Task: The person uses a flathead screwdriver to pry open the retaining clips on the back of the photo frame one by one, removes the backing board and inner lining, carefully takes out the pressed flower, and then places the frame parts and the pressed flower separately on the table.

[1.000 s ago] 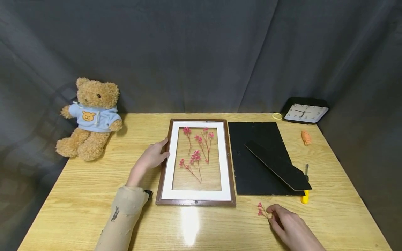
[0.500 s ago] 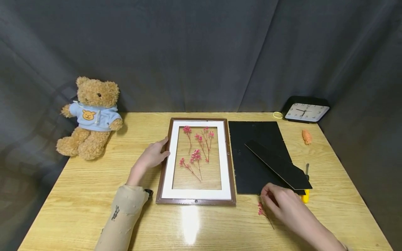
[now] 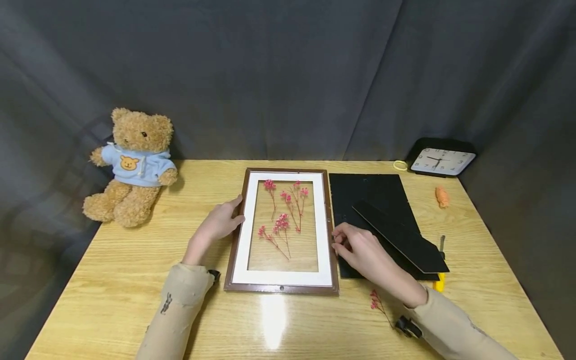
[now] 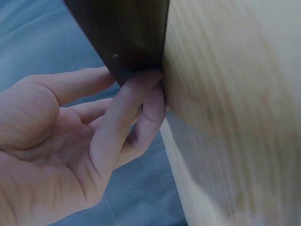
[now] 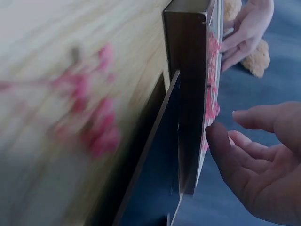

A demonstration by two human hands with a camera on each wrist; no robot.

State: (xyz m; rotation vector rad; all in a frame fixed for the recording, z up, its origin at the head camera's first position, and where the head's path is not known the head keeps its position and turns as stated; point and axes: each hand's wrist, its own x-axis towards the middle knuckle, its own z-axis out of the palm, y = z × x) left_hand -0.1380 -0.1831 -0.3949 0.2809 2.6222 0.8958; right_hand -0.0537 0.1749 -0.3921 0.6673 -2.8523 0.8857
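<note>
A brown picture frame (image 3: 334,270) with a white mat lies flat, several pink flower sprigs (image 3: 281,223) inside its opening. At its left side my left hand (image 3: 218,222) holds the edge, the thumb near the top and curled fingers against the side (image 4: 70,136). My right hand (image 3: 366,252) is beside the right edge of the frame, thumb and forefinger slightly apart; the right wrist view shows nothing between its fingertips (image 5: 263,155). A single pink sprig (image 3: 375,299) lies on the table near the right forearm, blurred in the right wrist view.
Right of the frame lies a black backing board (image 3: 373,185), a folded black strip (image 3: 405,240) on it. Beyond are a yellow-handled tool (image 3: 439,284), an orange object (image 3: 442,197), a yellow ring (image 3: 400,165) and a clock (image 3: 443,161). A teddy bear (image 3: 139,167) sits at left.
My right hand has moved up and left from the loose sprig to the frame's right edge. The sprig stays on the table. The left hand has kept its place.
</note>
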